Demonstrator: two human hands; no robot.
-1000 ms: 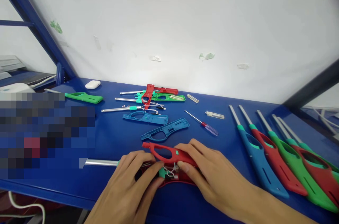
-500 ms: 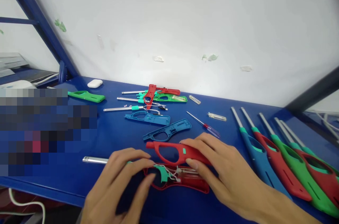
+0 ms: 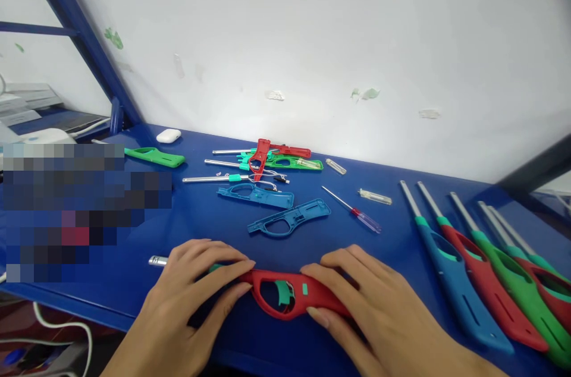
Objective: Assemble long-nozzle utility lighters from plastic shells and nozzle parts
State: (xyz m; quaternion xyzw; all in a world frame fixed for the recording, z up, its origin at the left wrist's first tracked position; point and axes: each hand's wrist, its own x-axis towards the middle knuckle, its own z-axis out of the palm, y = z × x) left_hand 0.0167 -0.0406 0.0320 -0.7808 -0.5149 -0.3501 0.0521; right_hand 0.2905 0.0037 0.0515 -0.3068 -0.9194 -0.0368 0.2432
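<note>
A red gas lighter [image 3: 285, 297] lies on the blue table in front of me, its upper half shell resting over the lower one. Inside its finger loop the green trigger and a bit of white wire show. My left hand [image 3: 200, 294] pinches the neck end between thumb and fingers, with the metal tube poking out to the left. Across the handle, my right hand [image 3: 357, 299] grips the shell with thumb in front and fingers behind. Whether the two halves meet fully under my hands is hidden.
Blue half shells [image 3: 289, 219], metal tubes with wires and red and green shell parts lie behind. A screwdriver [image 3: 363, 219] and clear fuel tanks [image 3: 375, 196] are right of them. Several whole lighters [image 3: 459, 288] line the right side. A white case [image 3: 168, 136] sits back left.
My right hand has brought the red upper shell down onto the lower half, covering the tank and wires. My left hand has closed on the neck. The view has shifted slightly.
</note>
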